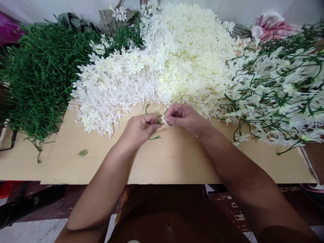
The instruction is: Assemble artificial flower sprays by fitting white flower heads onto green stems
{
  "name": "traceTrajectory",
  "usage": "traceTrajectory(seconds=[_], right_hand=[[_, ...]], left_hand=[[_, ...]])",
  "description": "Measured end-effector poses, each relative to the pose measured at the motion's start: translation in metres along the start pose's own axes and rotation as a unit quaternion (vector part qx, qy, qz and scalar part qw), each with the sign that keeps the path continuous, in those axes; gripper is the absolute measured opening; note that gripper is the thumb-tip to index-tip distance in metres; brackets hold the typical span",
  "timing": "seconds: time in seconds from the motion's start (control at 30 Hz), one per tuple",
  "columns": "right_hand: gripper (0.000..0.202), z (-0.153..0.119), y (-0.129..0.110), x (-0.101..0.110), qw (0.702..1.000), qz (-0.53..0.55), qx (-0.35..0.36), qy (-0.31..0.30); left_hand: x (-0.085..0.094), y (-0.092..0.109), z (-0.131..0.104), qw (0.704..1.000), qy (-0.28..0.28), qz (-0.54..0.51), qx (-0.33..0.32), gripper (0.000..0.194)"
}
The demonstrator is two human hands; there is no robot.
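Note:
Over the cardboard-covered table (162, 158), my two hands meet nearly fingertip to fingertip. My left hand (141, 130) is closed in a pinch on a green plastic stem (155, 137), whose ends stick out around the fingers. A small white flower piece (164, 119) is pinched between thumb and fingers of my right hand (183, 118), right beside the stem's tip. Whether flower and stem touch is too small to tell. Just beyond my hands lies a wide heap of white plastic flowers (197, 64), with thin white pieces (129, 87) at its left.
Green stems (48, 67) are piled at the left. Stemmed white flowers (283, 91) fill the right side. A small greenish scrap (82, 153) lies on the cardboard near the left front. Pink and white cloth (272, 27) rests at the back right, against the wall.

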State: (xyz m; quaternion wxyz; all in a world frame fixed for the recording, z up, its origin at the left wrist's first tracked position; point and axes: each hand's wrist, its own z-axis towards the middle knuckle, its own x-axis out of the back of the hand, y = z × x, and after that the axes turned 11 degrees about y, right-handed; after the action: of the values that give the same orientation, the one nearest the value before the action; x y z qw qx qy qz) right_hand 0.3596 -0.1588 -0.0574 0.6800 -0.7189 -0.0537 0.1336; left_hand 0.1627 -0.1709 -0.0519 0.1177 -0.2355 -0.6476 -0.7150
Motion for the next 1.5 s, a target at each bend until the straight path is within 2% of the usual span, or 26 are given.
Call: traceTrajectory(seconds=[0.1,0.23,0.43,0.73,0.8,0.93,1.0,1.2,1.5], right_hand=[[0.041,0.0,0.003,-0.001,1.0,-0.003,0.0,0.002],[0.042,0.002,0.005,-0.002,1.0,-0.019,0.016,0.014],[0.038,0.0,0.005,-0.006,0.996,-0.035,0.054,0.06],[0.011,-0.007,0.004,-0.016,0.962,-0.178,0.19,0.089],[0.008,-0.007,0.006,-0.017,0.96,-0.188,0.188,0.087],[0.008,-0.007,0.01,-0.021,0.966,-0.166,0.172,0.1],[0.01,-0.007,0.012,-0.022,0.971,-0.14,0.162,0.107],[0.01,-0.007,0.018,-0.023,0.974,-0.134,0.141,0.113],[0.007,-0.009,0.028,-0.027,0.944,-0.217,0.196,0.155]], left_hand=[[-0.001,0.003,-0.001,0.999,0.017,-0.04,0.014,0.009],[-0.001,0.004,0.002,0.997,0.037,-0.064,-0.009,0.008],[0.002,0.005,0.005,0.998,0.023,-0.042,-0.049,0.013],[0.003,0.001,0.005,0.999,0.017,-0.009,-0.048,0.019],[0.002,0.001,0.005,0.999,0.012,-0.015,-0.026,0.017],[-0.003,0.002,0.006,0.994,-0.002,-0.081,0.073,0.014],[-0.004,0.002,0.008,0.989,-0.002,-0.109,0.1,0.015],[-0.002,0.003,0.011,0.987,0.0,-0.104,0.123,0.014],[-0.004,0.005,0.011,0.987,-0.018,-0.075,0.139,0.014]])
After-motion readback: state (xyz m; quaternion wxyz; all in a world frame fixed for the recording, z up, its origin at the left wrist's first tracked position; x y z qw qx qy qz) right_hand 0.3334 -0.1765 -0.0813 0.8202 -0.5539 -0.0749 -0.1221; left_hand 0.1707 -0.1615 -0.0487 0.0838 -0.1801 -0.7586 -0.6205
